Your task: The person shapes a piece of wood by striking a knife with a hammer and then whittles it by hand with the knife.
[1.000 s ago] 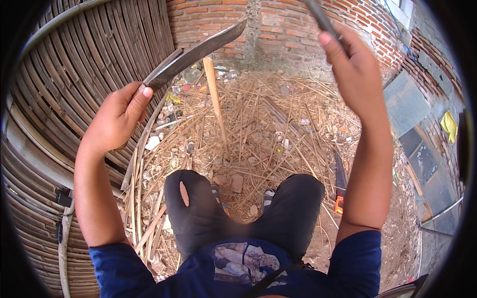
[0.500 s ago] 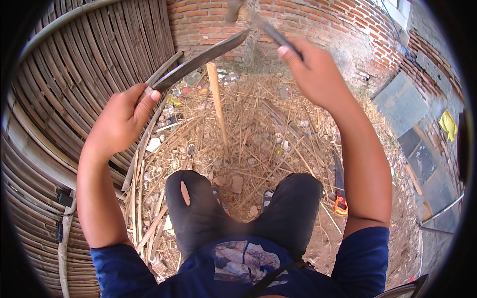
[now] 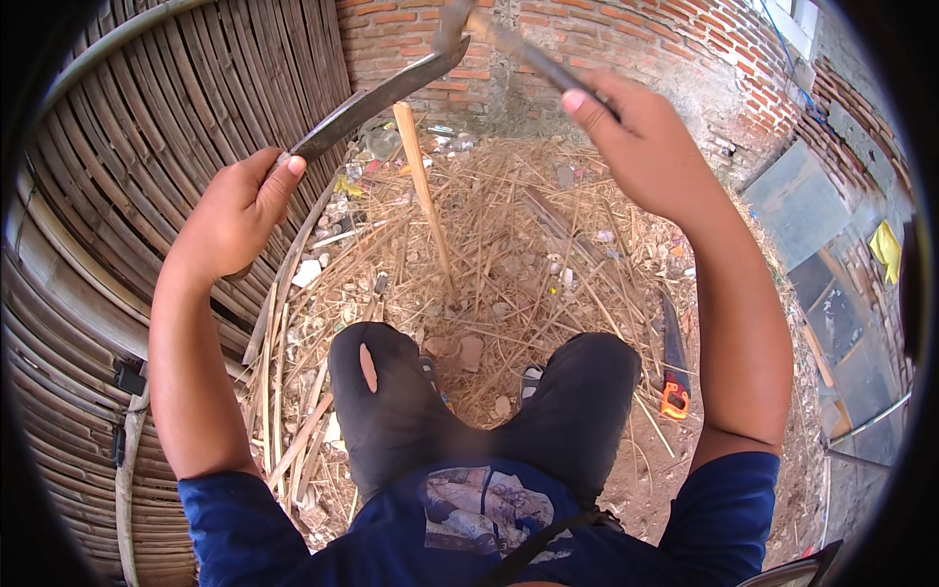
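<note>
My left hand (image 3: 235, 210) grips the long knife (image 3: 377, 98) by its handle, blade held up near the brick wall (image 3: 626, 39). My right hand (image 3: 641, 147) is closed on a hammer (image 3: 509, 39) touching the blade tip. I should hold the knife steady and tap gently.

Head-worn fisheye view, looking steeply down from above the person's own lap.

Both forearms rise from the lower edge, close to the lens; the dark-trousered knees (image 3: 489, 411) fill the lower centre, a straw-littered dirt floor (image 3: 548, 245) the middle, and a red brick wall (image 3: 636, 29) bends along the top rim.
</note>
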The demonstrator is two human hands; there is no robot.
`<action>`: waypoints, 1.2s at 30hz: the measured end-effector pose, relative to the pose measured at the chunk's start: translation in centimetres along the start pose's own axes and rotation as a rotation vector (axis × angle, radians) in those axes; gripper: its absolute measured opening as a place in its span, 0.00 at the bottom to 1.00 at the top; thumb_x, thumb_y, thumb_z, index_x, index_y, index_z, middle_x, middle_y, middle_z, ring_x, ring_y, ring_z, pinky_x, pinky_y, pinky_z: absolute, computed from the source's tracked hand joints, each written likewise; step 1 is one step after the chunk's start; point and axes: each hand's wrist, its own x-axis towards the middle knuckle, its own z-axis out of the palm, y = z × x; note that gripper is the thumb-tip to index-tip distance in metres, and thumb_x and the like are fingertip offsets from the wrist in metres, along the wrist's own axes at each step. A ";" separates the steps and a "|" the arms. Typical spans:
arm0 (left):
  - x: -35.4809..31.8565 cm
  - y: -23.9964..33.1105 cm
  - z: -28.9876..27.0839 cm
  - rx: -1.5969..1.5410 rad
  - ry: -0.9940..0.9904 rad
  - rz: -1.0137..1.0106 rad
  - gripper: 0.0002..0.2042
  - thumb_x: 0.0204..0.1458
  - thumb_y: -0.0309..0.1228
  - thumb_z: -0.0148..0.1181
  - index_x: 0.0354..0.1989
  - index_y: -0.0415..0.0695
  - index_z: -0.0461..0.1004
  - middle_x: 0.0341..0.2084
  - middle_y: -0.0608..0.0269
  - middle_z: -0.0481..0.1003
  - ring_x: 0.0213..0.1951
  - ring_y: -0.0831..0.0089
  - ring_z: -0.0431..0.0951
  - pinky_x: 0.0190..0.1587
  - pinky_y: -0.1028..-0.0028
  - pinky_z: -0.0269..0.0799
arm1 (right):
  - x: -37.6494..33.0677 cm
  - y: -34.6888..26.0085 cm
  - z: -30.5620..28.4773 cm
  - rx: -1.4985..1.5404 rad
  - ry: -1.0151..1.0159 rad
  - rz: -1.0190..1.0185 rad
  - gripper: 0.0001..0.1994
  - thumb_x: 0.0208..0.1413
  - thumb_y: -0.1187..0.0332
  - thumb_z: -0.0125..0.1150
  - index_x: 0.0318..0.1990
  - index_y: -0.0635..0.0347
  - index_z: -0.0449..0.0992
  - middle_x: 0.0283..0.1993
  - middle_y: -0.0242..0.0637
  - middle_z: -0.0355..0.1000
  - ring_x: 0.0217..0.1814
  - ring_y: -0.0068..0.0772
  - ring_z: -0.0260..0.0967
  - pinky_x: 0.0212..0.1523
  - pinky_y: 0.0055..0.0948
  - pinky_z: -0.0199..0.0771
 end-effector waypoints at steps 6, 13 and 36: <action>-0.4 0.7 0.1 -0.042 -0.036 -0.041 0.25 0.69 0.49 0.47 0.29 0.38 0.71 0.17 0.64 0.70 0.23 0.74 0.69 0.29 0.68 0.67 | 0.6 0.0 1.0 0.159 0.276 -0.135 0.21 0.70 0.51 0.50 0.53 0.61 0.76 0.27 0.31 0.67 0.30 0.28 0.66 0.33 0.34 0.66; -0.3 0.3 0.3 -0.017 -0.028 -0.019 0.25 0.69 0.49 0.47 0.30 0.38 0.71 0.17 0.64 0.70 0.23 0.75 0.69 0.29 0.70 0.67 | 0.8 -1.0 0.7 -0.154 -0.053 0.016 0.21 0.71 0.52 0.49 0.52 0.60 0.76 0.28 0.38 0.70 0.30 0.32 0.67 0.34 0.36 0.67; -0.8 0.3 1.4 -0.050 -0.051 -0.013 0.24 0.69 0.49 0.48 0.34 0.36 0.73 0.17 0.61 0.71 0.24 0.72 0.70 0.31 0.66 0.69 | -0.6 -0.8 3.1 0.007 0.205 -0.056 0.19 0.70 0.54 0.47 0.47 0.63 0.73 0.26 0.50 0.73 0.29 0.53 0.73 0.35 0.49 0.72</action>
